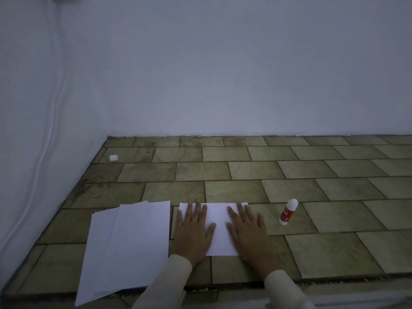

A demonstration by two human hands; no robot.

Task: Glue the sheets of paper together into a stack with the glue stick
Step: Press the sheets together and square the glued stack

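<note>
While both hands lie flat with fingers spread, the left hand (193, 230) and right hand (247, 233) press down on a white sheet of paper (219, 221) on the tiled table (334, 244), gripping nothing. A loose fan of more sheets (133, 241) sits just left of it, overhanging the front edge. The glue stick (289, 211), red label and white top, is off to the right, untouched. A small white piece (113, 158) sits way back near the wall (223, 74).

You face a plain white back wall (223, 63) that meets a left wall (20, 97) in dim, bluish light. A white cable (48, 139) runs down the left wall. The tabletop (312, 170) has beige, brick-laid tiles, with reddish stains (94, 186) near its left edge.
</note>
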